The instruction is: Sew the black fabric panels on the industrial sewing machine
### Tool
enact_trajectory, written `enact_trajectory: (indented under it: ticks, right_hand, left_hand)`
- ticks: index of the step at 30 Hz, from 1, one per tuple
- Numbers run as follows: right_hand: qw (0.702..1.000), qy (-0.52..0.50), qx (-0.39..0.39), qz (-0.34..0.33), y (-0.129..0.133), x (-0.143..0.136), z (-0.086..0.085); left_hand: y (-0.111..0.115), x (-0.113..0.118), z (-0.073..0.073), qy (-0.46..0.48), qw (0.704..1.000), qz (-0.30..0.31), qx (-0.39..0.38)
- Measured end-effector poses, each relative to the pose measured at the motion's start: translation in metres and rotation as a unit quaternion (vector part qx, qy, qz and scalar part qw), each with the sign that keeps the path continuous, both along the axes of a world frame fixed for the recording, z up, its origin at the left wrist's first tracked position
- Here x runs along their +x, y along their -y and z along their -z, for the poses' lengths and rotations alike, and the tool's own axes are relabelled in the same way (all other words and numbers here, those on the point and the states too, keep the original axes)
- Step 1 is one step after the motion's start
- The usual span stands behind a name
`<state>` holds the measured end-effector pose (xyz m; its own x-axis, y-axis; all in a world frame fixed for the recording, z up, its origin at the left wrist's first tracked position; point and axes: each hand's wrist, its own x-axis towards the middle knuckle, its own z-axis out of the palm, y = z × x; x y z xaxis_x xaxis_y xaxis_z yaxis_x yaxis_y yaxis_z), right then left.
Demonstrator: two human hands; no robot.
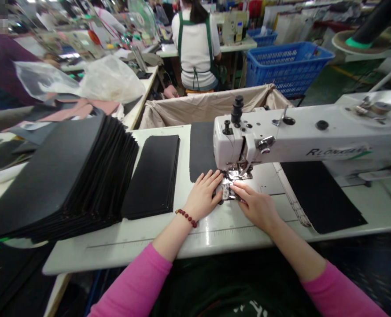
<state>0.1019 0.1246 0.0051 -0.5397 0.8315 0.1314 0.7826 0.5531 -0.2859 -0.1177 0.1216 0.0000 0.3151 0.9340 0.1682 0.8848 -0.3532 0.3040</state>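
A white sewing machine [301, 136] stands over the pale table, its needle area lit. Just left of the presser foot lies my left hand [204, 193], fingers spread, with its fingertips near the metal plate [227, 192]. A dark grey panel [200, 152] lies flat beyond those fingertips, partly under the machine head. My right hand [256, 206] is on the plate's right side, its fingers together and bent toward the needle; whatever they hold is too small to make out. A red bead bracelet [187, 217] circles my left wrist.
A tall stack of black panels [53, 171] and a lower stack [154, 176] are on the left. Another black panel [324, 198] lies right. Behind the table are a cloth-lined bin [189, 108], a blue basket [284, 68] and a seated person [196, 48].
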Motion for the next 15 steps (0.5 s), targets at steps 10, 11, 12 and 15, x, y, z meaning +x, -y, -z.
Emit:
enact_trajectory:
  ticks: [10, 11, 12, 15]
  right_hand:
    - [1.0, -0.011, 0.0, 0.002, 0.0009, -0.0001, -0.0004]
    - [1.0, -0.012, 0.0, 0.002, 0.0011, -0.0001, -0.0008]
    - [1.0, -0.014, 0.0, 0.002, 0.0012, -0.0001, -0.0012]
    - [1.0, -0.019, 0.0, 0.003, 0.0012, -0.0004, -0.002]
  left_hand:
    - [-0.0009, -0.0014, 0.0017, 0.002, 1.0, 0.004, -0.001]
    - [-0.0008, -0.0013, 0.0016, 0.003, 1.0, 0.003, -0.001]
    - [-0.0005, -0.0012, 0.0015, 0.004, 1.0, 0.002, 0.0]
    - [0.0005, -0.0009, 0.0012, 0.009, 1.0, 0.004, 0.002]
